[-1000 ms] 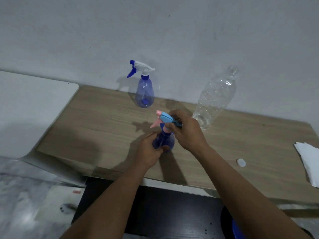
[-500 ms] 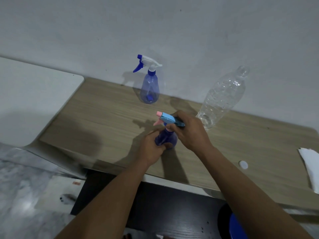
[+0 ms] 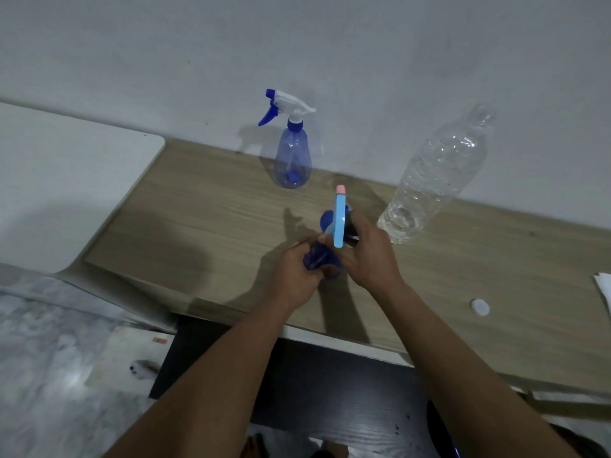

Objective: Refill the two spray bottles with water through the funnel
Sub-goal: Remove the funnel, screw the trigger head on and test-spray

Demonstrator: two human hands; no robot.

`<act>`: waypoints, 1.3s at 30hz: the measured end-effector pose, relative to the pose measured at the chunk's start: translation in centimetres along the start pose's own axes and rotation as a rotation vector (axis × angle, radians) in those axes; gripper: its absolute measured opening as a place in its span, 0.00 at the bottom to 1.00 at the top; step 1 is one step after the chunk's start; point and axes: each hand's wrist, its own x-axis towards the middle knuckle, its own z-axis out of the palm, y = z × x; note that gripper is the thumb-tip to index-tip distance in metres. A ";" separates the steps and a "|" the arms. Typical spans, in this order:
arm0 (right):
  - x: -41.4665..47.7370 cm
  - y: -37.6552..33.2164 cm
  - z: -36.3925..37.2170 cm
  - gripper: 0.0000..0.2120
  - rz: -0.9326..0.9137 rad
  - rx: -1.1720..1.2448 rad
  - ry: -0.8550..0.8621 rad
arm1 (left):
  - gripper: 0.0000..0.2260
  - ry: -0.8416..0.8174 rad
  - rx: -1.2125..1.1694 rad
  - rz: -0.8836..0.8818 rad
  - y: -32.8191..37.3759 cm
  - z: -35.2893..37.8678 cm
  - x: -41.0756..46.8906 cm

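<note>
We see the left hand (image 3: 295, 276) closed around the dark blue spray bottle (image 3: 319, 259) near the front edge of the table (image 3: 198, 226), while the right hand (image 3: 367, 256) grips its light blue spray head (image 3: 340, 223). A second spray bottle (image 3: 292, 160) stands upright at the back edge, the clear water bottle (image 3: 436, 176) further right. A white cap (image 3: 480, 307) lies toward the right edge.

1 spray bottle (image 3: 292, 160) upright; other bottle (image 3: 322, 259) hand-held.
</note>
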 end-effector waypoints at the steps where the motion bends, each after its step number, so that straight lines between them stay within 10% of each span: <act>1: -0.2 0.0 0.3 0.15 0.018 0.036 0.007 | 0.21 0.009 -0.012 0.000 0.0 0.1 0.0; 10: -1.1 0.6 0.7 0.04 -0.051 0.051 0.021 | 0.22 -0.029 -0.030 0.037 0.0 0.0 0.0; 39: -1.4 -0.2 2.0 0.15 0.158 0.177 0.166 | 0.19 -0.012 -0.013 -0.026 1.0 0.0 -0.5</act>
